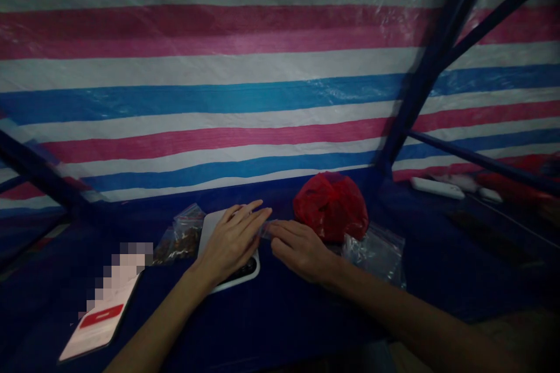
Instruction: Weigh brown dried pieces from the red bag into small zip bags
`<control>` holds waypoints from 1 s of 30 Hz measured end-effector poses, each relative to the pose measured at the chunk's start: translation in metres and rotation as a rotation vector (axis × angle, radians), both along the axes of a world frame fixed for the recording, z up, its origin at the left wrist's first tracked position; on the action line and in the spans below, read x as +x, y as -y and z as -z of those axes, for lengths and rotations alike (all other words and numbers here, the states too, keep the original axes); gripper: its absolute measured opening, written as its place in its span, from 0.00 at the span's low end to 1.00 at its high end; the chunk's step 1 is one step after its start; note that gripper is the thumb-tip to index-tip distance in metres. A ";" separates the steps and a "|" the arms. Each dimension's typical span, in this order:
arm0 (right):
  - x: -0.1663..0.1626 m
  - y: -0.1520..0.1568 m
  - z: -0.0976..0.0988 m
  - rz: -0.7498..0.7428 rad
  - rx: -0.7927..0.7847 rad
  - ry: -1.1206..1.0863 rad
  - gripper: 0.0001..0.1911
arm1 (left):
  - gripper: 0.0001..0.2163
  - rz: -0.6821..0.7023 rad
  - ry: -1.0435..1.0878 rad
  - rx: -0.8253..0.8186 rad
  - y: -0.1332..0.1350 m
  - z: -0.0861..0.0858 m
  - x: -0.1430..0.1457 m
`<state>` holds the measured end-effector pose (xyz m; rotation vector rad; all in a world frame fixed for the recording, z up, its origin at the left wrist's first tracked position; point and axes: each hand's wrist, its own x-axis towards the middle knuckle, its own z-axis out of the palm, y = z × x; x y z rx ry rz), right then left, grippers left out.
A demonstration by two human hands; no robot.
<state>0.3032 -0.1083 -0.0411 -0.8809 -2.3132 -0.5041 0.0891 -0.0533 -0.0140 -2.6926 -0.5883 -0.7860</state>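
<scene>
Right forearm [411, 297] reached in low over blue tarp-covered bench [437, 280]. Left hand [231, 243] lay half open across white-rimmed flat device [221, 227]; right hand [301, 250] half curled beside it. Fingertips met at small clear plastic piece [265, 230], grip on it unclear. Zip bag [181, 239] left of device already held brown bits; clear bag [374, 256] by right hand looked empty. Red plastic bag [330, 207] sat behind.

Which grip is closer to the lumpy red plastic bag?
Right. The right grip sits just below and left of the lumpy red plastic bag. The left grip is farther left, with the right grip between it and the bag.
</scene>
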 end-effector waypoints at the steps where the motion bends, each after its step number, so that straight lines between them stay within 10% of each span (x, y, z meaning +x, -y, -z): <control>1: -0.003 0.002 0.000 -0.017 0.013 0.015 0.11 | 0.32 -0.006 -0.004 0.007 0.001 -0.001 -0.001; 30: -0.044 -0.018 -0.026 -0.276 0.050 0.055 0.16 | 0.12 -0.045 0.010 0.126 -0.009 -0.017 -0.031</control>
